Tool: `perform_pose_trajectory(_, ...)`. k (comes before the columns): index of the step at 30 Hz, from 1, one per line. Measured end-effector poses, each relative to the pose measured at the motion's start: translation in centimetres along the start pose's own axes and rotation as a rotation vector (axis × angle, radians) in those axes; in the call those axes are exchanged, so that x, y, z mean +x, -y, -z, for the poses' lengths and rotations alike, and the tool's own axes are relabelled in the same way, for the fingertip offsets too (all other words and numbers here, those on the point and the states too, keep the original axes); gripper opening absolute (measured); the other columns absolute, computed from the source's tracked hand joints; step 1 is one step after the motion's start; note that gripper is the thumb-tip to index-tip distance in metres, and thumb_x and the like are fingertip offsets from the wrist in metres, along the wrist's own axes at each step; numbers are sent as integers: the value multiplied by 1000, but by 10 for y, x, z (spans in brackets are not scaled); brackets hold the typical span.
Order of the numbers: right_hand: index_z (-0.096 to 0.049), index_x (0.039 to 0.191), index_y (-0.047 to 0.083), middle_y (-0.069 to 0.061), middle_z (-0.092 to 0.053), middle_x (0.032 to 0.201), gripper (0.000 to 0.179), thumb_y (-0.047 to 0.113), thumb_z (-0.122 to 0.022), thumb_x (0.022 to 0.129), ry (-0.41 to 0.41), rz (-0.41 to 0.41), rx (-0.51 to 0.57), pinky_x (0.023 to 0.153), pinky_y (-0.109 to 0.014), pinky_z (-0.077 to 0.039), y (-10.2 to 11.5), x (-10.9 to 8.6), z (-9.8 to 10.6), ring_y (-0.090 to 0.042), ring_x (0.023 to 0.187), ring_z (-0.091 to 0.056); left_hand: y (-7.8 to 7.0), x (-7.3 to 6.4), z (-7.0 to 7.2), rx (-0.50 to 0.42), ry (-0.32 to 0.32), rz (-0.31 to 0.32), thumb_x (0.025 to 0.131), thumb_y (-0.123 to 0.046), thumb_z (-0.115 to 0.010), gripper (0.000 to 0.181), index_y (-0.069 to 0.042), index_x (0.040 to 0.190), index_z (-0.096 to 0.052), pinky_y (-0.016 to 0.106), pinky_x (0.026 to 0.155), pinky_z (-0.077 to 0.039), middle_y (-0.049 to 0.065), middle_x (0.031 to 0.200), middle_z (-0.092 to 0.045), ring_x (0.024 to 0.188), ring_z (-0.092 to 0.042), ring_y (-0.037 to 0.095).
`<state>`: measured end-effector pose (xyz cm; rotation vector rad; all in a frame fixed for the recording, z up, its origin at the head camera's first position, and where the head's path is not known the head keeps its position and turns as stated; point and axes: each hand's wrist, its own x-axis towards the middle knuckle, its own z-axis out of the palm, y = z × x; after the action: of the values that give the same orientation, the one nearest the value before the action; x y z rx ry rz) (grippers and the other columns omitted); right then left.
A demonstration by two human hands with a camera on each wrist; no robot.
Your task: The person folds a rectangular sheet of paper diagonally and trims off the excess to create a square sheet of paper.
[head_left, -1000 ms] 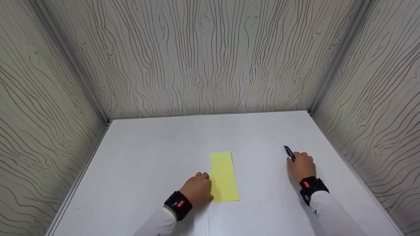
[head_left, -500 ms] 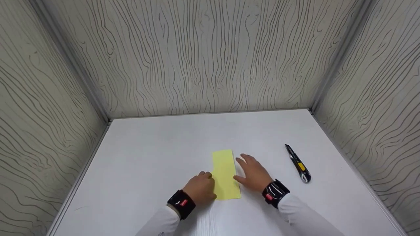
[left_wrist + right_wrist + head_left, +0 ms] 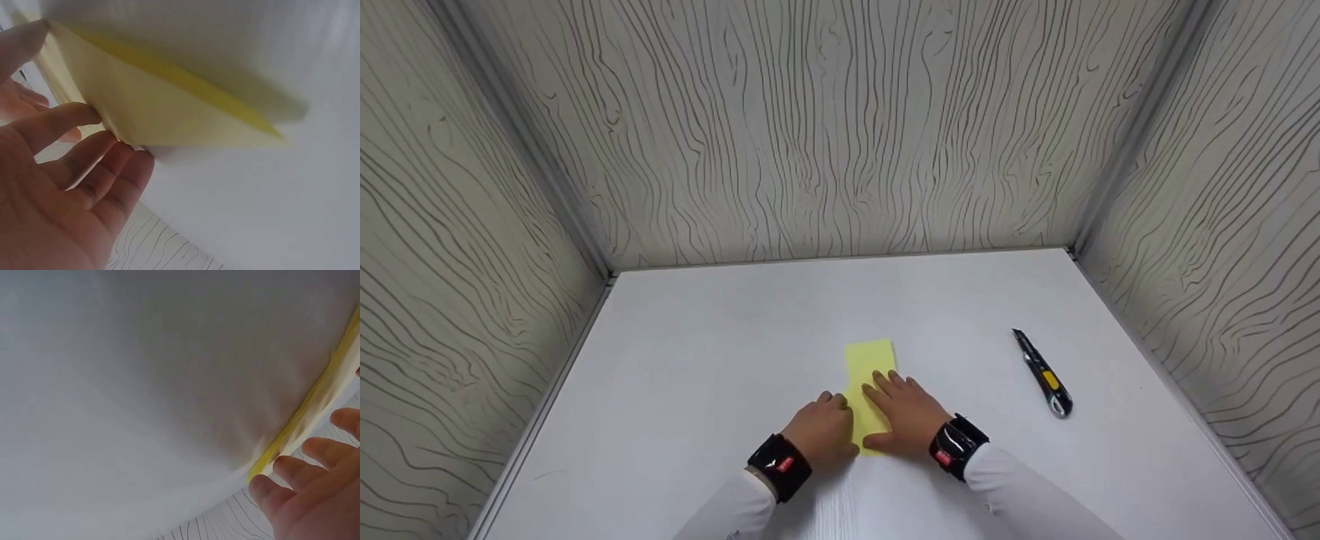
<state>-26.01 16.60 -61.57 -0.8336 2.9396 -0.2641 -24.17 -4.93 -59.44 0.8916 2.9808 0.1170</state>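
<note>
A narrow piece of yellow paper [image 3: 870,356] lies lengthwise on the white table. At its left long edge rests my left hand [image 3: 821,431], fingertips on the paper and thumb at the near end. My right hand [image 3: 911,416] lies over the right part of the paper with fingers spread, covering much of its near half. Seen from the left wrist, the pale paper [image 3: 152,107] has a brighter yellow band along one edge, and the left fingers [image 3: 107,163] are gently bent against the other. The right fingers [image 3: 298,467] extend over the paper's edge in the right wrist view.
A black utility knife [image 3: 1042,373] with a yellow slider lies on the table [image 3: 720,322], right of both hands, its tip pointing away. Wood-grain panels [image 3: 825,135] wall in the table at the back and on both sides.
My right hand has let go of the utility knife, leaving it on the table, and has moved left onto the yellow paper. The left hand has stayed at the paper's left edge.
</note>
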Motion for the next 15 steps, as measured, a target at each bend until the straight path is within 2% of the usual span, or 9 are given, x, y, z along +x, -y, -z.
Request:
perform_pose_trajectory(5, -49, 163, 10, -22, -42, 171, 94, 71, -69, 94, 6, 1, -24, 126, -65, -36, -5, -4, -2, -49, 158, -40, -2, 0, 5, 6, 17, 1, 88, -42, -86, 49, -2, 116, -80, 38, 90, -61, 8, 118, -72, 102, -64, 23)
perform_pose_trajectory(15, -48, 163, 6, -25, -41, 170, 94, 67, -70, 96, 17, -25, 2, 126, -67, -35, -18, -18, 8, -52, 157, -39, -2, -3, 9, -12, 15, -4, 85, -44, -87, 52, -1, 113, -79, 37, 86, -61, 7, 114, -71, 99, -62, 22)
